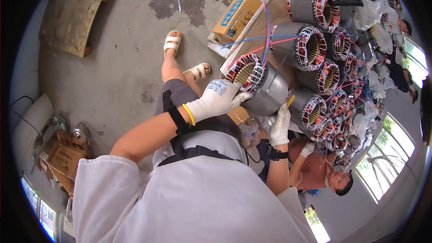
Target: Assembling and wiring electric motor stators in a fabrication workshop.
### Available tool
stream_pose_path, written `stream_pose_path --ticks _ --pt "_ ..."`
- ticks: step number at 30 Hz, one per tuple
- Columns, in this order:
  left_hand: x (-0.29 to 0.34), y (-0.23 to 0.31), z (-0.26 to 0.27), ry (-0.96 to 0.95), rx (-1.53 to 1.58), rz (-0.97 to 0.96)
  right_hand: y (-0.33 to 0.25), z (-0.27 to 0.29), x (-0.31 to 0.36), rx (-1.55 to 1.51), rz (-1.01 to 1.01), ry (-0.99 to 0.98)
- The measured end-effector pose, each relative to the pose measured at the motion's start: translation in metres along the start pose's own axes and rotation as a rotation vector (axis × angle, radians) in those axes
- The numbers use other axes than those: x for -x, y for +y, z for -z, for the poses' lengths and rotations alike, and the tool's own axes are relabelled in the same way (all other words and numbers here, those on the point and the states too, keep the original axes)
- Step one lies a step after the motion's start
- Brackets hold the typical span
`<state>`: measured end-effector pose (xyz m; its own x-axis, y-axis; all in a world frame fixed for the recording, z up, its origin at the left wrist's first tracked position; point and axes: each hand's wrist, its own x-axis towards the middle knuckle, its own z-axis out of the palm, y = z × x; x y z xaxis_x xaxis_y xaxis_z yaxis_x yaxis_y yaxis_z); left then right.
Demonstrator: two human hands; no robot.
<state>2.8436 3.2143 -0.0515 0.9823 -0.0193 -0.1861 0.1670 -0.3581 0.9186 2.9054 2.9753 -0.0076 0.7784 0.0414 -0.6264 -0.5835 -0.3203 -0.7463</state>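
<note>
While a co-worker (pixel 310 164) in a brown top sits by the lower end of a crowded table (pixel 281 4), a grey motor stator (pixel 266 87) is held at the table's left edge, its wound end tipped upward and to the left. The gloved left hand (pixel 218 99) is curled firmly on the lower rim of that end; the gloved right hand (pixel 280 128) is closed against the casing toward the opposite end. Whether the table's edge bears any of the weight cannot be told. Much appears done on this piece: copper coils (pixel 235 68) fill the ring, white lacing (pixel 258 75) binds them, and red and blue leads (pixel 268 31) run out from the rim above the table. Left undone, for now, is its release, since both hands have hold of it; no sign shows whether the leads need further work. Across the table, rows of similar stators (pixel 310 47) lie with laced windings exposed, so much of the batch looks to have reached a like stage, though none can be called finished with certainty. Plastic bags (pixel 371 11) crowd the table's right side, and a cardboard box (pixel 237 15) sits just beside its left edge.
</note>
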Motion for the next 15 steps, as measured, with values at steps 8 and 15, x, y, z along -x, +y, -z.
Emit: stream_pose_path --ticks 8,15 --pt "-0.014 -0.011 -0.002 0.019 0.062 -0.096 -0.041 -0.014 -0.017 0.061 -0.137 0.092" --pt "-0.023 -0.054 -0.004 0.003 0.043 -0.388 0.005 -0.013 0.006 -0.248 -0.135 0.083"
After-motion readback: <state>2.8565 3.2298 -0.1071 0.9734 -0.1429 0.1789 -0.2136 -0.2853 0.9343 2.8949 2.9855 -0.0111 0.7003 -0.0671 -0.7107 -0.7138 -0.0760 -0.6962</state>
